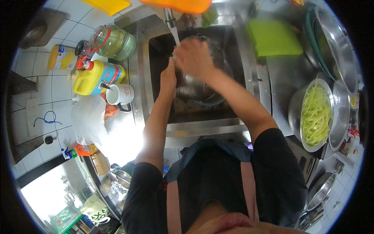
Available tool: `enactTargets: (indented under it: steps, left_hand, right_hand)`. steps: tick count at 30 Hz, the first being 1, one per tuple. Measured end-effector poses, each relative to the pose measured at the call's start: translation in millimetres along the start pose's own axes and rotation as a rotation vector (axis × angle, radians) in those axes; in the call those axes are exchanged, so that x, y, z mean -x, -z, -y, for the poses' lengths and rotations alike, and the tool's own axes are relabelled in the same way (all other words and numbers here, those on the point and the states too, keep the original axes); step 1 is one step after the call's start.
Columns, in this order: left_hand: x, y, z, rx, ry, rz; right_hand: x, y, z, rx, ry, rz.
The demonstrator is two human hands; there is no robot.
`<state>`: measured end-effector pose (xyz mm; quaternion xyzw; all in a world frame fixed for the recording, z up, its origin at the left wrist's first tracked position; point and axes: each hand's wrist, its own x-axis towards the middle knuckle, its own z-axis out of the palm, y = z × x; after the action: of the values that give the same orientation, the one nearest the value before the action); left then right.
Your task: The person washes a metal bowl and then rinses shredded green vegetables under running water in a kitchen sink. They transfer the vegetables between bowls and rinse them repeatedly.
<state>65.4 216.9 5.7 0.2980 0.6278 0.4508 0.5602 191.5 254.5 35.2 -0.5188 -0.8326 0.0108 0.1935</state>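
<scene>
Water runs from the tap (170, 17) over my hands inside the stainless steel sink (201, 127). My right hand (194, 57) is bent and blurred, close under the stream, and its fingers hide what may be in them. My left hand (169, 77) is beside it on the left, thumb pointing up to the right hand's fingers. Whether either hand grips something is hidden. Beneath and behind the hands, a round shiny metal vessel (194, 90) lies in the dark sink basin, partly covered by my right hand and forearm.
To the left stand a glass jar (117, 42), a yellow detergent jug (99, 77) and a white mug (120, 94). Rightward are a green cutting board (276, 38), a metal bowl of shredded green vegetable (315, 117) and a large basin (336, 49). Something orange (178, 4) overhangs the tap.
</scene>
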Motion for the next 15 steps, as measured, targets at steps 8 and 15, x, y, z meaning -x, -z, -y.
enactTargets:
  steps: [8,15]
  left_hand:
    - [10,39,4,0.668,0.08,0.05]
    - [7,0,21,0.992,0.095,-0.166]
  right_hand:
    - [60,-109,-125,-1.404,-0.814,-0.073]
    - [93,-80,-12,-0.648,-0.343,-0.538]
